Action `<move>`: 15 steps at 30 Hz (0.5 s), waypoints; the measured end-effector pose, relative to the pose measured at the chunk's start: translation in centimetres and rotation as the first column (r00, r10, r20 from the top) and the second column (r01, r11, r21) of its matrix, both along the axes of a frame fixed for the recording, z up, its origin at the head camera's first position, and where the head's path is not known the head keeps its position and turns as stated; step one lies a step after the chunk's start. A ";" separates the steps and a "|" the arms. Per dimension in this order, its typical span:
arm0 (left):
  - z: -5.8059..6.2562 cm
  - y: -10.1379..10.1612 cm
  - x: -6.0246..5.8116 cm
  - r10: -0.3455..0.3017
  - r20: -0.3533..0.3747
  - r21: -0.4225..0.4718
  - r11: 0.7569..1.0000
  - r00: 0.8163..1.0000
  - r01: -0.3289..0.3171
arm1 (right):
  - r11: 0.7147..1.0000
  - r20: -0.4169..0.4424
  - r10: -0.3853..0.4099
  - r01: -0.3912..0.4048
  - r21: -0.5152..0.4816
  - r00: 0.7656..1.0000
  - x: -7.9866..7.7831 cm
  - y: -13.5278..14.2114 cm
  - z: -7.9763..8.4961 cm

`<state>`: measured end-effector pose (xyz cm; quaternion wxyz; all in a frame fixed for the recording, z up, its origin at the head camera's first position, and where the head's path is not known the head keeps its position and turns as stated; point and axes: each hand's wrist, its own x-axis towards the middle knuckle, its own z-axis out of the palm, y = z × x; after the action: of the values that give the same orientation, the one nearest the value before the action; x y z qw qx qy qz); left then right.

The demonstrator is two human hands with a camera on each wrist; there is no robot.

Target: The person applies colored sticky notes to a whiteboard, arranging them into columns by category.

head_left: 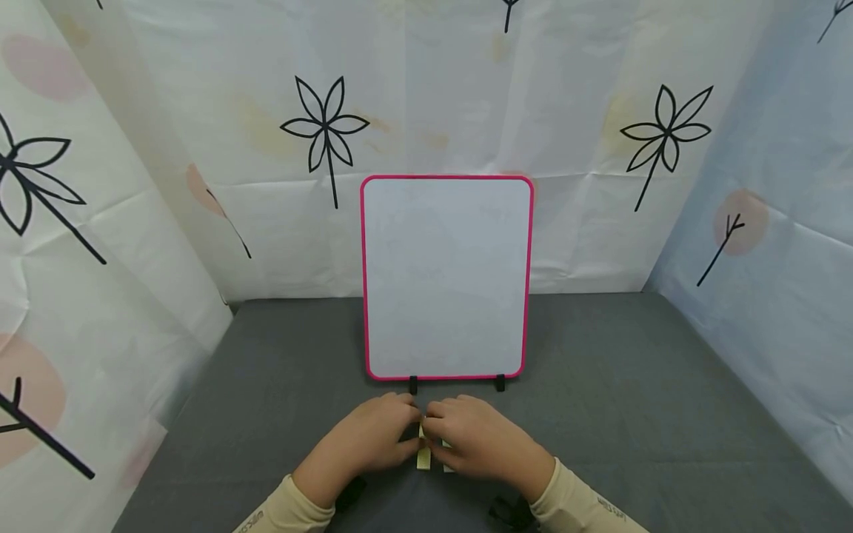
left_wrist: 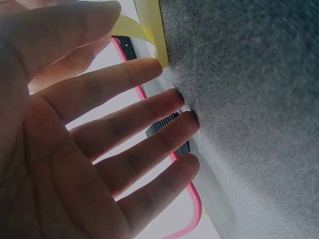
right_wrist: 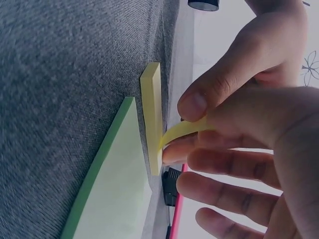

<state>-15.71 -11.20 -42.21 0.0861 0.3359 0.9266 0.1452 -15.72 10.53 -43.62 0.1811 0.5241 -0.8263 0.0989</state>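
Apparently, the slim pale-yellow paper pad [right_wrist: 152, 114] lay between both hands, its curled leaf [right_wrist: 180, 130] pinched in the right hand [head_left: 476, 437]; the left hand [head_left: 380, 433], fingers apart, touched its end. I judged hasty pulling could tear the leaf or drag the pad into the pale-green paper block [right_wrist: 112, 179] beside it, before the pink-rimmed whiteboard [head_left: 448, 274].

Green pad [right_wrist: 112, 184]: is lying mostly hidden behind the right hand [head_left: 476, 437] in the head view; is running past the right wrist view's lower edge.
Yellow pad [right_wrist: 153, 119]: is running past the left wrist view's top edge.
Yellow strip [right_wrist: 182, 130]: end is lying hidden at the right hand's fingers.
Sleeves [head_left: 576, 496]: are being cut by the head view's bottom edge, print showing too small for reading.
Dark objects [head_left: 509, 512] by the wrists: are showing too dim for naming.
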 end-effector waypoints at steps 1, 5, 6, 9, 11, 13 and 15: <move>0.0 0.0 0.0 -0.002 -0.004 0.001 1.000 1.000 0.002 | 1.000 -0.006 -0.004 0.004 -0.004 1.000 0.0 0.0 0.0; 0.1 0.0 0.0 -0.005 -0.006 -0.005 1.000 1.000 0.004 | 0.999 -0.007 -0.032 0.032 -0.007 0.999 0.0 0.0 0.0; 0.1 -0.1 0.0 -0.006 -0.002 -0.008 1.000 1.000 0.006 | 0.999 -0.002 -0.041 0.041 -0.003 0.999 0.1 0.1 0.0; 0.5 -0.3 0.1 -0.003 -0.002 -0.014 1.000 1.000 0.003 | 0.997 0.011 -0.070 0.070 0.014 0.997 0.0 0.2 0.0; 0.8 -0.5 0.1 0.005 -0.004 -0.012 1.000 1.000 -0.005 | 0.996 0.021 -0.089 0.089 0.024 0.996 -0.1 0.2 0.1; 1.4 -0.7 0.1 0.010 -0.022 0.001 1.000 1.000 -0.010 | 0.994 0.037 -0.104 0.103 0.027 0.994 -0.2 0.3 0.1; 1.9 -0.8 0.3 0.011 -0.040 0.022 1.000 0.999 -0.010 | 0.993 0.058 -0.119 0.118 0.023 0.991 -0.4 0.4 0.0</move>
<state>-15.45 -12.05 -40.27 0.0629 0.3350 0.9283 0.1487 -16.11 10.96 -43.61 0.1570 0.4727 -0.8619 0.0955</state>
